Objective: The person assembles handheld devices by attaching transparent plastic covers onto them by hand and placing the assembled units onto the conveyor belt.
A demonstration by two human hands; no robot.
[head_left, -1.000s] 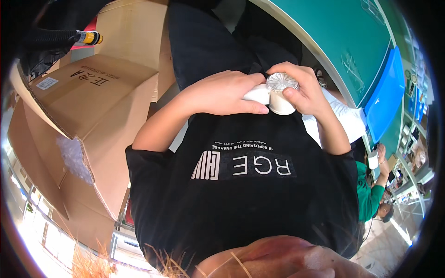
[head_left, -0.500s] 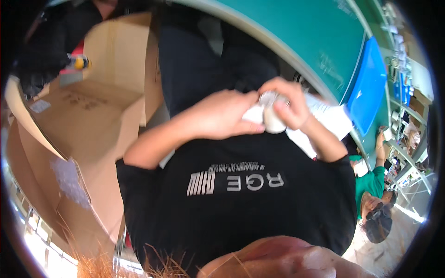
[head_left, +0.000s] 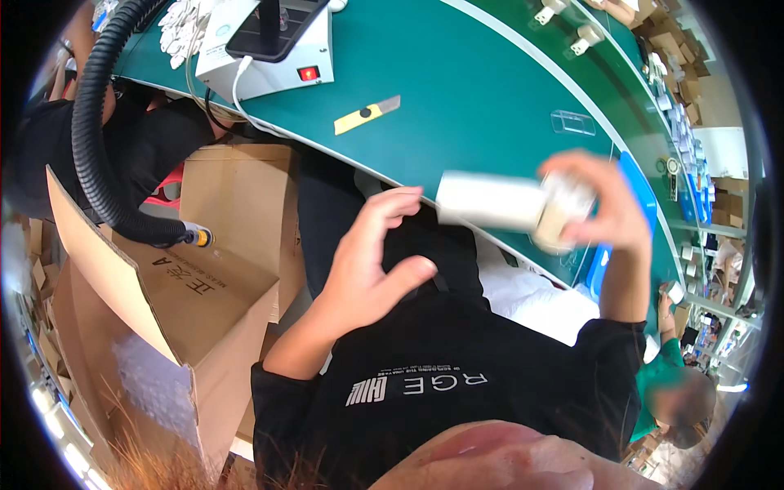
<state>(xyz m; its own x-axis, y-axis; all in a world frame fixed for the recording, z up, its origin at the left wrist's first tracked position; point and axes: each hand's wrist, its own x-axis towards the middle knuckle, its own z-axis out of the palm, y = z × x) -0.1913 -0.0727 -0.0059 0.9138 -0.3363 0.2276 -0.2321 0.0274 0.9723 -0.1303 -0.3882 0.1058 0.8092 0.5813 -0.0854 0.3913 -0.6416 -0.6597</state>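
Note:
My right hand (head_left: pixel 600 204) is raised over the edge of the green table (head_left: pixel 490 106) and grips a small round whitish object with a white rectangular piece (head_left: pixel 490 202) sticking out to the left; both are motion-blurred. My left hand (head_left: pixel 371 257) hovers lower and to the left of it, fingers spread and curled, holding nothing. Below both hands is my black shirt (head_left: pixel 441 376).
A white machine with a red switch (head_left: pixel 269 49) and a yellow-handled blade (head_left: pixel 366 116) sit on the table. A black corrugated hose (head_left: pixel 98 147) hangs over open cardboard boxes (head_left: pixel 204 302) at my left. A blue tray (head_left: pixel 637 204) lies right; another person in green (head_left: pixel 670 384) sits beyond.
The view has swung up toward the table. My right hand has lifted the white object away from my chest, and my left hand has let go of it and opened.

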